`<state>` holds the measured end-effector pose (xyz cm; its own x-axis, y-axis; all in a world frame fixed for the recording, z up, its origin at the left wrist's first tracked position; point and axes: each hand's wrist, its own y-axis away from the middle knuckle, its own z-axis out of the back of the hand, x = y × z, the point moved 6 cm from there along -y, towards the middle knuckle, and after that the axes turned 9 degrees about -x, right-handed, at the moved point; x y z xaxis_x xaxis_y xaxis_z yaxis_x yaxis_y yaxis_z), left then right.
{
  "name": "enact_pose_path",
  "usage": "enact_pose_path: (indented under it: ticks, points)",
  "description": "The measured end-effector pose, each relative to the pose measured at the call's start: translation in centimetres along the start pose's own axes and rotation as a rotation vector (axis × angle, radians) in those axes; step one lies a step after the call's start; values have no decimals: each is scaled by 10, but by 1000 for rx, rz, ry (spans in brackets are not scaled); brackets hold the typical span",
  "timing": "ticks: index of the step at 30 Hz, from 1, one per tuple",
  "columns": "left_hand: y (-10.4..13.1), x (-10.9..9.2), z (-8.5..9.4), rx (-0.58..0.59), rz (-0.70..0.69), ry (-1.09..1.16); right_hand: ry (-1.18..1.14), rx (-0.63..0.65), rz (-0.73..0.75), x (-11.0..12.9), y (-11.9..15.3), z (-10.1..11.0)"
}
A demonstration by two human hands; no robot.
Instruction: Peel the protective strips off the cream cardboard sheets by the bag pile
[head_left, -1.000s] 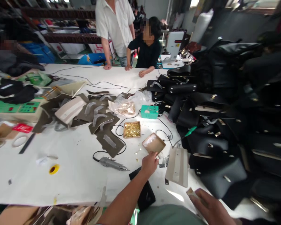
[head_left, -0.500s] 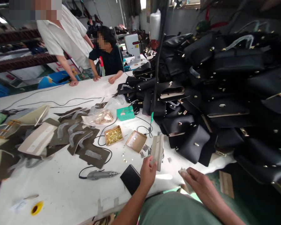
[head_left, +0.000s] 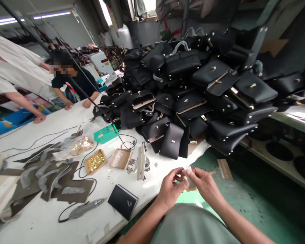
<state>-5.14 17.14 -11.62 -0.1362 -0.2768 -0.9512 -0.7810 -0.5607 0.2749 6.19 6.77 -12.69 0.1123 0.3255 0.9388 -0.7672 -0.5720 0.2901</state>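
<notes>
Over my lap, just off the table's front edge, my two hands meet. My right hand [head_left: 204, 183] pinches a small beige piece [head_left: 189, 170], mostly covered by the fingers. My left hand [head_left: 173, 188] is closed against it, with a tiny gold-coloured spot between the fingertips; what it holds is too small to name. A beige strip [head_left: 141, 162] with metal parts by it stands on the table to the left of the hands. Near it are an open box of gold fittings [head_left: 95, 161], a box with small white pieces [head_left: 120, 158] and a black notebook [head_left: 123, 201].
Black handbags [head_left: 173, 139] are heaped along the table's far right. A grey electric screwdriver [head_left: 85, 208] with a cord lies left of the notebook, near dark flat bag panels [head_left: 76, 190]. A green box [head_left: 105, 134] stands farther back. Two people lean on the far side.
The view has swung right. My left hand has left the beige strip on the table and come over to my right hand, and the two now touch around the small piece.
</notes>
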Motion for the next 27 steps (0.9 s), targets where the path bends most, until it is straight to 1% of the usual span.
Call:
enact_pose_path:
  ticks: [1,3,5,6,8,11,14,16,18,22,27]
  points:
    - [-1,2,-18,-12,15,12,-13,-6,3,-5,1,12]
    - [-3,11,-50,-52,57,8,-41,-18,-11,-19,4,36]
    - [-1,27,-75,-105,102,-14,-66,-22,-48,-37,7,57]
    - [2,35,-84,-130,123,-25,-76,-16,-74,-47,9,66]
    - [8,51,-97,-178,163,-52,-88,14,-134,-67,13,78]
    - [18,71,-106,-227,230,-92,-98,70,-196,-88,19,86]
    - [23,85,-105,-252,279,-96,-141,98,-220,-97,24,84]
    - [25,93,-100,-279,304,-76,-179,124,-235,-99,25,76]
    - [25,104,-90,-323,330,-47,-197,153,-243,-103,25,63]
    - [24,131,-63,-412,377,6,-147,145,-237,-117,17,31]
    - [18,165,-20,-491,416,10,-29,104,-277,-146,-7,-17]
